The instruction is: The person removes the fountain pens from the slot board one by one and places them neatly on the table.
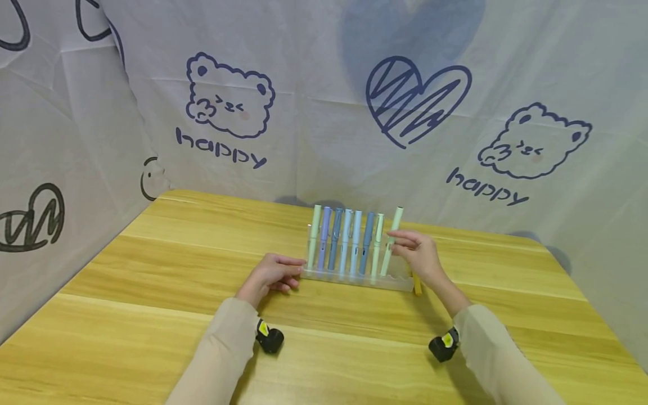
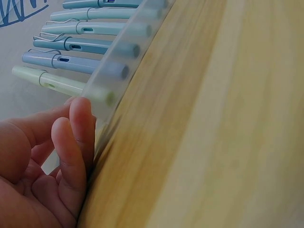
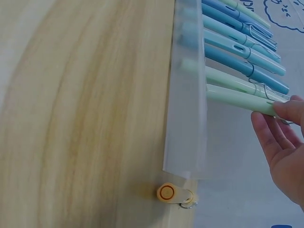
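Note:
A clear pen rack [image 1: 364, 279] holds several upright pens in green, purple and blue shades. My right hand [image 1: 424, 260] pinches a light green pen [image 1: 392, 239] near its upper part; it leans right, its lower end at the rack's right portion. In the right wrist view, thumb and fingers of the right hand [image 3: 287, 137] grip that green pen [image 3: 237, 97]. My left hand [image 1: 270, 277] holds the rack's left end, and in the left wrist view the left hand [image 2: 52, 166] has its fingertips at the rack's corner [image 2: 102, 102], beside another green pen [image 2: 57, 83].
A yellow-orange pen [image 1: 417, 284] lies on the wooden table [image 1: 324, 337] by the rack's right end; the right wrist view shows the orange pen [image 3: 173, 192] end-on. A white cloth [image 1: 314, 112] with bear and heart drawings hangs behind the table.

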Action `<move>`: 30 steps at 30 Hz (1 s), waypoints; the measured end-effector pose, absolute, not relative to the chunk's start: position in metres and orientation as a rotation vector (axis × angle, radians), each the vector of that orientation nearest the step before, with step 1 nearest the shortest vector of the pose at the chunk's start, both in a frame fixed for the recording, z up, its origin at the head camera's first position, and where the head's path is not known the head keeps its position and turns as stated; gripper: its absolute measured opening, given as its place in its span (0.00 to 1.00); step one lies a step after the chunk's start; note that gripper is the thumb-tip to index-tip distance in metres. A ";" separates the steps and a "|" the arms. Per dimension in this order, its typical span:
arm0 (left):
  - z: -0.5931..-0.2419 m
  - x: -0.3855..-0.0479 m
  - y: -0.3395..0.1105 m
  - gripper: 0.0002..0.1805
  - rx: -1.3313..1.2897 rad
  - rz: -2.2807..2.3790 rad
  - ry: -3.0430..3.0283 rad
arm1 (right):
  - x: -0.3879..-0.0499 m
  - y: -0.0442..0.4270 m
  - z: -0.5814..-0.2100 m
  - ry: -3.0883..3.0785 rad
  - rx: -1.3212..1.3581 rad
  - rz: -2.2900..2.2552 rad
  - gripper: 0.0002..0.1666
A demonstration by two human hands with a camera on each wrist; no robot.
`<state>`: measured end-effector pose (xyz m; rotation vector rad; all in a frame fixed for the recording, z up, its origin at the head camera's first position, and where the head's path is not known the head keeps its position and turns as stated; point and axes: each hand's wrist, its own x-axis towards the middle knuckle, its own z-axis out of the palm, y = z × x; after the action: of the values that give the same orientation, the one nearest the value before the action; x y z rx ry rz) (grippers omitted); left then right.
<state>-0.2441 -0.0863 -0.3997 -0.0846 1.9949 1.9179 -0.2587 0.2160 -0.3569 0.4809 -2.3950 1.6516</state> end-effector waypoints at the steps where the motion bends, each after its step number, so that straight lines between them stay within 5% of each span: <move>1: -0.400 -0.244 -0.086 0.18 -0.084 1.919 1.994 | -0.259 0.216 -0.356 -2.381 0.483 1.657 0.16; 30: -0.398 -0.244 -0.086 0.17 -0.083 1.931 1.982 | -0.254 0.235 -0.342 -2.239 0.427 1.758 0.19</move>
<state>-0.2438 -0.0860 -0.3985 -0.0830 1.9823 1.9306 -0.2538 0.2351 -0.3424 0.4267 -2.2387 1.7582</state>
